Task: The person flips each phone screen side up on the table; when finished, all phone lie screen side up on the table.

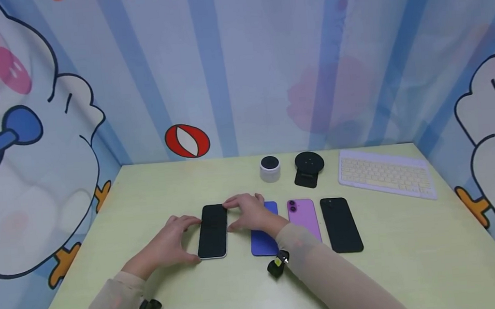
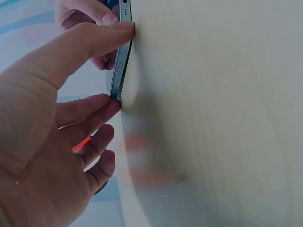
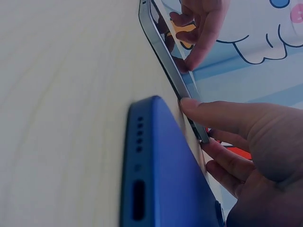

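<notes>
A smartphone (image 1: 212, 232) with a silver frame lies dark screen up between the two hands. Along its left edge, the left hand (image 1: 169, 243) holds it, thumb at the near corner and fingertips farther up, as the left wrist view shows. The right hand (image 1: 252, 213) grips the opposite side, its thumb (image 3: 199, 108) against the long edge and its other fingertips at the far corner. Beneath the right hand and wrist lies a blue phone (image 1: 263, 243), partly covered. The right wrist view shows this blue phone's end with its port and speaker holes close up.
Right of the blue phone lie a pink phone (image 1: 302, 213), back up and partly behind the right forearm, and a black phone (image 1: 342, 224). Farther back stand a small white cylinder (image 1: 270, 169) with a black top, a black round-topped stand (image 1: 309, 164) and a white keyboard (image 1: 386, 175).
</notes>
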The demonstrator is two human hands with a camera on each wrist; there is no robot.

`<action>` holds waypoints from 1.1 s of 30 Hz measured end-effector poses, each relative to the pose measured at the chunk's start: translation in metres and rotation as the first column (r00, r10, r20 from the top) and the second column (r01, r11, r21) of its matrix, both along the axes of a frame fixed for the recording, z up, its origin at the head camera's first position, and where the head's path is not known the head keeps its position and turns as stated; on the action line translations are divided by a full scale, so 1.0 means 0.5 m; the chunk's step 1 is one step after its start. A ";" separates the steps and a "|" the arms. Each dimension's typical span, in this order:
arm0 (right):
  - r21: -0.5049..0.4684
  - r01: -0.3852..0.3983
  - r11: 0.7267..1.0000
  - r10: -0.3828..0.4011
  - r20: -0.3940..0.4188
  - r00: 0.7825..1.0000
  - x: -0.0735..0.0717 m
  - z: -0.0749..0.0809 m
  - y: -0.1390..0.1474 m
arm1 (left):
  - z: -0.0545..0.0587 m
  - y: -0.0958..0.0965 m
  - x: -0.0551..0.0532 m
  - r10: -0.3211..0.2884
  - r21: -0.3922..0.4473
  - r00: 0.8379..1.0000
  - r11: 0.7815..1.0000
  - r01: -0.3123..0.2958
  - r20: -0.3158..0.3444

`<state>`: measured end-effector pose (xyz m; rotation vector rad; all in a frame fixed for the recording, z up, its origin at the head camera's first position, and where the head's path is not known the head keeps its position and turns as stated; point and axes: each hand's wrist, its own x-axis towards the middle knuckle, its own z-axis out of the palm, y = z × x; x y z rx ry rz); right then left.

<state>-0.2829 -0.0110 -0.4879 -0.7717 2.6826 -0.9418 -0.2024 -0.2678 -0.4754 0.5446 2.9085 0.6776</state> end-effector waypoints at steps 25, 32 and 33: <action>0.093 0.018 0.996 -0.005 -0.142 0.990 0.022 0.034 0.160 | 0.040 0.092 -0.001 0.038 -0.067 0.999 0.997 -0.036 0.023; 0.074 0.042 0.996 -0.030 -0.157 0.987 0.029 0.028 0.229 | 0.033 0.141 -0.009 -0.050 -0.051 0.998 0.997 0.051 0.026; 0.074 0.043 0.996 -0.031 -0.158 0.987 0.028 0.025 0.234 | 0.032 0.147 -0.010 -0.065 -0.051 0.998 0.996 0.066 0.026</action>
